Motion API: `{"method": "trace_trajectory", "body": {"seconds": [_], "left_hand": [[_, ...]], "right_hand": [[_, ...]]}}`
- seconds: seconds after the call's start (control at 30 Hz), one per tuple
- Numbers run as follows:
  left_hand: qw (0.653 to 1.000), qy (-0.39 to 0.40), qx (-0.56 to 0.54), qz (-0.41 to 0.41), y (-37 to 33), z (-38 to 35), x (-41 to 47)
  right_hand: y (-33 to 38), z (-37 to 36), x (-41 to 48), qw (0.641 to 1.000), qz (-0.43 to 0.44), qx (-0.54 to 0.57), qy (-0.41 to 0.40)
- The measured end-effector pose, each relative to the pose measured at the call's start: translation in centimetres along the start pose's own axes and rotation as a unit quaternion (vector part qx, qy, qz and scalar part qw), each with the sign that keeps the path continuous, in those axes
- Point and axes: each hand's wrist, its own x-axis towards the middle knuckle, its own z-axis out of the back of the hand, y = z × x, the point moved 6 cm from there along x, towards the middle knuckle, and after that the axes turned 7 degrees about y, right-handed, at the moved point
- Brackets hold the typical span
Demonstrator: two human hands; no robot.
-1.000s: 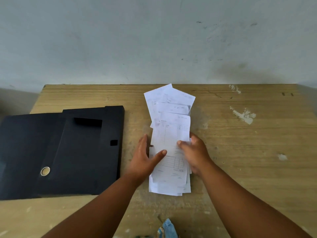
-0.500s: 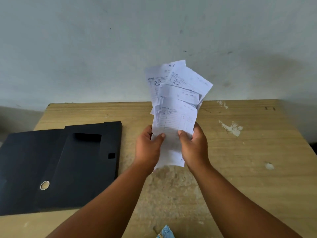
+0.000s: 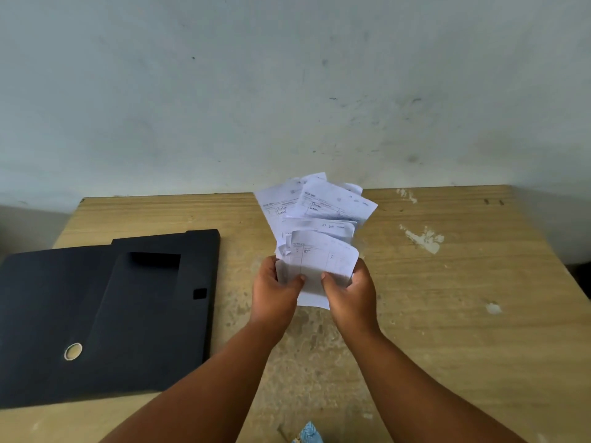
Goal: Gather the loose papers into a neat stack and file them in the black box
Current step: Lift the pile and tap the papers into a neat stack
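Both hands (image 3: pixel 315 294) raised, thumbs pinching fanned papers (image 3: pixel 315 231).

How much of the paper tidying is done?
About halfway. Done: every paper is picked up, none lie loose on the wooden table. In hand: the left hand and right hand grip the papers at their lower end, but the sheets fan out unevenly, so it isn't a neat stack. Left: square the edges and file them in the black box, which lies to the left.
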Motion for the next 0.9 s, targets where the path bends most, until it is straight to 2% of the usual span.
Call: {"method": "trace_trajectory", "body": {"seconds": [0.13, 0.43, 0.63, 0.77, 0.9], "left_hand": [[0.999, 0.022, -0.024, -0.007, -0.1, -0.4, 0.0], [0.999, 0.026, -0.002, -0.021, 0.6, -0.1, -0.3], [0.998, 0.020, -0.002, -0.064, -1.2, 0.6, 0.0], [0.997, 0.043, 0.016, -0.060, -1.1, 0.4, 0.1], [0.995, 0.026, 0.027, -0.088, -1.6, 0.6, -0.1]], "right_hand": [[-0.3, 0.3, 0.1, 1.000, -0.014, 0.019, -0.001], [-0.9, 0.2, -0.5, 1.000, 0.001, -0.001, 0.009], [-0.4, 0.6, -0.2, 1.000, 0.001, 0.006, 0.011], [0.2, 0.4, -0.4, 1.000, 0.006, 0.024, 0.010], [0.3, 0.5, -0.4, 1.000, 0.004, 0.015, 0.001]]}}
